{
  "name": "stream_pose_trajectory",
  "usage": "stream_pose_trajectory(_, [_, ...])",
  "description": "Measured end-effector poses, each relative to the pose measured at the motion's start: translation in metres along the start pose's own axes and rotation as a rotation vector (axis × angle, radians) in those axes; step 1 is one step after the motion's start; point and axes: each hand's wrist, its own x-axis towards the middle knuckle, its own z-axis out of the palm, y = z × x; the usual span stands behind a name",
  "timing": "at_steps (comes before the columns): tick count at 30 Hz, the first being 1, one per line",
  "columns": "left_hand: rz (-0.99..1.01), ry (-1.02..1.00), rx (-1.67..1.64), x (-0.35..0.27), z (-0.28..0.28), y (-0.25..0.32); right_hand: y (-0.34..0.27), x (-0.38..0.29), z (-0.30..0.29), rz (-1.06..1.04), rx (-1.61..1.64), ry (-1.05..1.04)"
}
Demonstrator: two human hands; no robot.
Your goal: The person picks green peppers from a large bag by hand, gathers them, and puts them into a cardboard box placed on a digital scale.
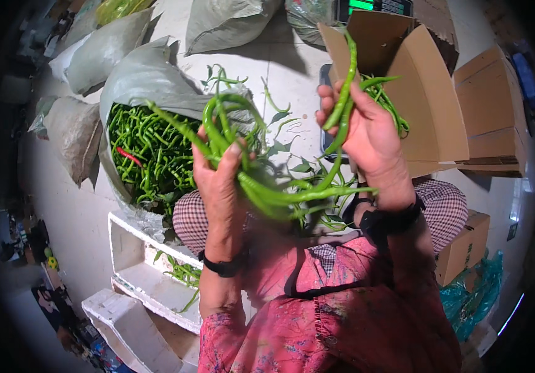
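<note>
A bunch of long green chili peppers [272,195] is gripped in my left hand [218,186], the pods fanning out to both sides. My right hand [372,128], palm up, holds a few more green chili peppers [349,84] between thumb and fingers. Close beyond it an open cardboard box [428,98] has its flaps spread; green peppers show near its edge, partly behind the hand. To the left lies an open woven sack [139,70] full of green chilies [155,144], one red chili [129,157] among them. Loose peppers and leaves [302,168] litter the floor between my knees.
White foam boxes [127,279] stand at the lower left, one with several peppers inside. Filled sacks [227,28] line the far side. A scale with a lit green display [360,4] is behind the box. More cardboard boxes [491,112] and a teal plastic bag [475,293] sit right.
</note>
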Motion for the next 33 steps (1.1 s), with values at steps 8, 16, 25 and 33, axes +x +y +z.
stream_pose_trajectory(8, [-0.141,-0.103,-0.154,-0.007,-0.016,-0.016,-0.017,-0.01,-0.02,0.026,0.039,-0.04])
stream_pose_trajectory(16, [-0.154,-0.108,-0.189,-0.009,-0.017,-0.021,-0.005,-0.017,-0.017,0.036,-0.046,-0.007])
stream_pose_trajectory(25, [-0.13,-0.157,-0.175,-0.013,-0.018,-0.003,-0.005,-0.067,-0.007,0.295,-1.2,0.068])
stream_pose_trajectory(33, [-0.209,-0.14,-0.135,-0.012,-0.012,-0.007,0.004,-0.062,0.062,0.089,-1.672,-0.212])
